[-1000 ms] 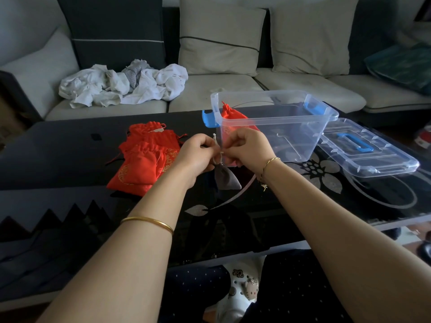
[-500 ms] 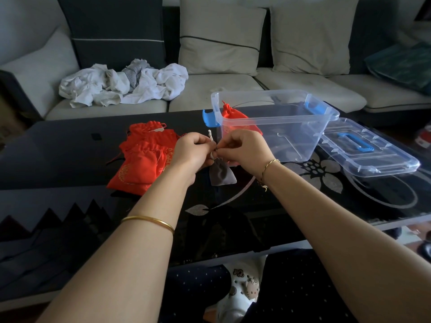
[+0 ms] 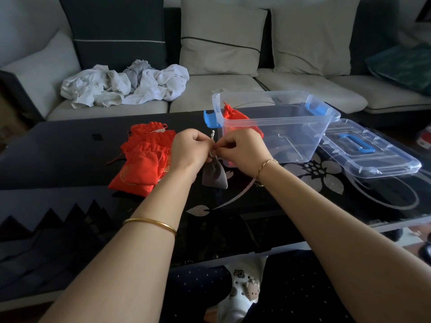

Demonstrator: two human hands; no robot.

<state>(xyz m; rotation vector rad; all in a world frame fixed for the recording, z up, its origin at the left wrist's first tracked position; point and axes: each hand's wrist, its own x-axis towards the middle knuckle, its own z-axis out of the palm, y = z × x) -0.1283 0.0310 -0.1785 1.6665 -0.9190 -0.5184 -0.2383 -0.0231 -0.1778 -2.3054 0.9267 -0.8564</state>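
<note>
Shoe: Nearest to us, below the tabletop edge, we saw a white shoe with a cat charm on it.
Bangle: A gold bangle sat on the left forearm, and a thin bracelet was on the right wrist.
Tabletop: The tabletop was dark glass with a silver flower pattern on its right part.
Grey pouch: The grey pouch hung just under the two hands, above the tabletop and in front of the box. We could not tell if its bottom touched the glass.
Left hand: The left hand was closed, and its fingers pinched the white drawstring at the neck of the pouch. One end of the cord stood up above them.
Right hand: The right hand was closed too. Its fingers pinched the same cord from the other side, almost touching the left fingers.
Red pouches: A pile of red pouches lay on the tabletop just to the left of the left hand.
Box: A clear plastic box with blue latches stood open behind the right hand. One red pouch was inside, at its left end.
Lid: The clear lid with a blue handle lay flat to the right of the box, touching it.
Sofa: Behind the tabletop we saw a light sofa with cushions. Crumpled white clothes lay on its left seat.
</note>
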